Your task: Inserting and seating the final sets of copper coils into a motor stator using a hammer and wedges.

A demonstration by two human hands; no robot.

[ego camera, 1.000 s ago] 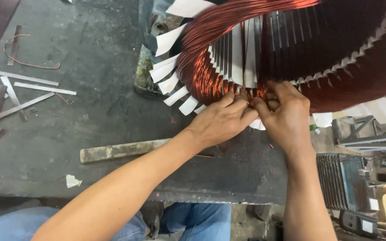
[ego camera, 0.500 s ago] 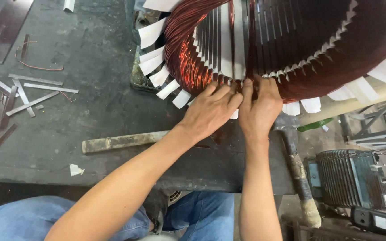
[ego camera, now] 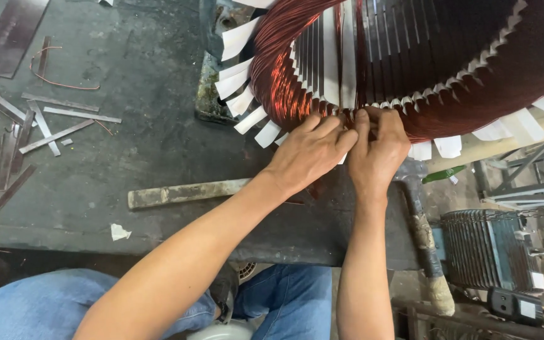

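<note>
A large motor stator [ego camera: 448,56] lies on the dark workbench [ego camera: 158,145], wound with shiny copper wire coils [ego camera: 278,82] and lined with white insulation paper strips [ego camera: 237,82]. My left hand [ego camera: 310,151] and my right hand [ego camera: 379,151] press side by side against the lower rim of the winding, fingertips pinching at the copper wire and a paper wedge where the slots end. Both sets of fingers are curled tight on the coil edge. What lies between the fingertips is hidden.
A wooden-handled tool [ego camera: 187,192] lies on the bench below my left forearm. Loose metal and paper strips [ego camera: 45,126] and a bent copper wire [ego camera: 58,82] lie at the left. A hammer handle [ego camera: 429,252] hangs at the bench's right edge, beside a finned motor housing [ego camera: 486,252].
The view has shifted so the stator and hands sit further right and lower. Both hands stay on the same spot of the winding rim, fingers working slightly.
</note>
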